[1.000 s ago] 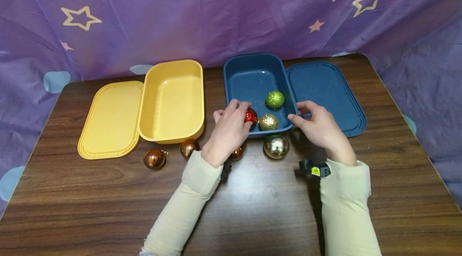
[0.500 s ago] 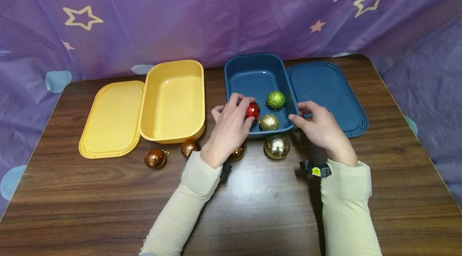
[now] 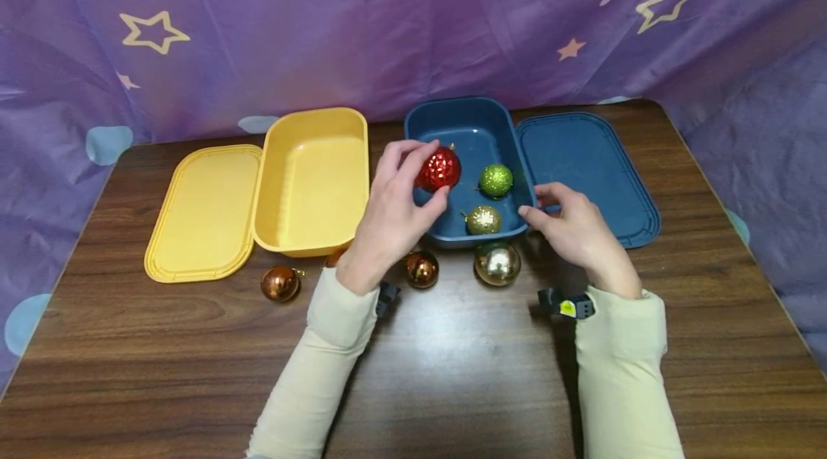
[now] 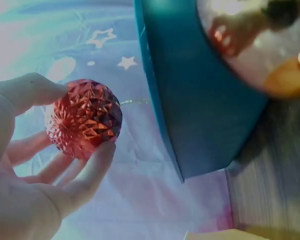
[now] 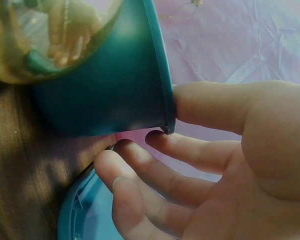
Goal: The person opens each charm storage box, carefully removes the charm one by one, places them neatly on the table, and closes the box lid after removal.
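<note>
My left hand [image 3: 394,211] pinches a red faceted Christmas bauble [image 3: 442,169] between thumb and fingers, above the left side of the blue box [image 3: 481,143]. In the left wrist view the bauble [image 4: 85,120] is level with the box's outer wall [image 4: 205,115], its gold hanging cord pointing at the rim. My right hand [image 3: 575,229] pinches the box's rim at the front right corner, thumb on one side and index finger on the other. A green glitter bauble [image 3: 495,180] and a gold glitter bauble [image 3: 482,220] lie inside the box.
A large shiny gold bauble [image 3: 497,263] sits before the blue box. Copper baubles [image 3: 422,269] line the front, one partly hidden by my left wrist. A yellow box [image 3: 316,193] and yellow lid [image 3: 207,211] stand left; a blue lid [image 3: 584,164] lies right.
My left hand has lifted the red bauble from the front left of the blue box, moving it up and away from me. The right hand has kept its hold on the rim.
</note>
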A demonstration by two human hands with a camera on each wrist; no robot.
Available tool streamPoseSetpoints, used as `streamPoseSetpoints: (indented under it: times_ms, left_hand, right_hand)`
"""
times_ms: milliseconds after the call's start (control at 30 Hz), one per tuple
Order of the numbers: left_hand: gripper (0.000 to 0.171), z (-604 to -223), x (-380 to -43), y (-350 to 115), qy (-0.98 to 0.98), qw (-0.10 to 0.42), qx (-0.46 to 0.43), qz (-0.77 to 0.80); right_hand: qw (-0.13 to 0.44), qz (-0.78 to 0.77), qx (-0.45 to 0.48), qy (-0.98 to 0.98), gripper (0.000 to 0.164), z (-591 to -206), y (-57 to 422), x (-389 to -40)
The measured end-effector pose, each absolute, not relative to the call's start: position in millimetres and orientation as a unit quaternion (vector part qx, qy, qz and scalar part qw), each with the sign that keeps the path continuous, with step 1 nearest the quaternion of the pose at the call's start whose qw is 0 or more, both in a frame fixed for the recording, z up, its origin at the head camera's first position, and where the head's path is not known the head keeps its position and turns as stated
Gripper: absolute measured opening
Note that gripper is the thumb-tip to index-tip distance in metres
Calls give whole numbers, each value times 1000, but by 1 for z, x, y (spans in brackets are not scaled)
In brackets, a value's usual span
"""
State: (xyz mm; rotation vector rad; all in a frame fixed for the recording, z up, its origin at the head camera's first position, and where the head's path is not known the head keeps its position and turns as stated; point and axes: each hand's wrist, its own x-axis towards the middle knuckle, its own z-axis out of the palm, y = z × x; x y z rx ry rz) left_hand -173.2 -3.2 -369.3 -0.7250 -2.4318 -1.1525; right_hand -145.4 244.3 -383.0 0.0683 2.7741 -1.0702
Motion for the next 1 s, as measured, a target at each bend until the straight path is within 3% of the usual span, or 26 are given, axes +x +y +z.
streamPoseSetpoints:
  times_ms: [267, 633, 767, 1000]
  left_hand:
    - [56, -365, -172, -8, -843, 212, -253, -424]
    - [44, -358, -162, -12, -801, 275, -271, -458]
    - [48, -350, -154, -16, -791, 252, -266, -490]
    - [60, -339, -138, -30, -758, 135, -218, -599]
  right_hand:
    - [83, -358, 21, 930, 54, -384, 244, -146]
    - [89, -355, 15, 931, 55, -386, 241, -145]
    - [90, -356, 16, 930, 55, -386, 241, -145]
    - [83, -353, 8, 932, 55, -383, 243, -146]
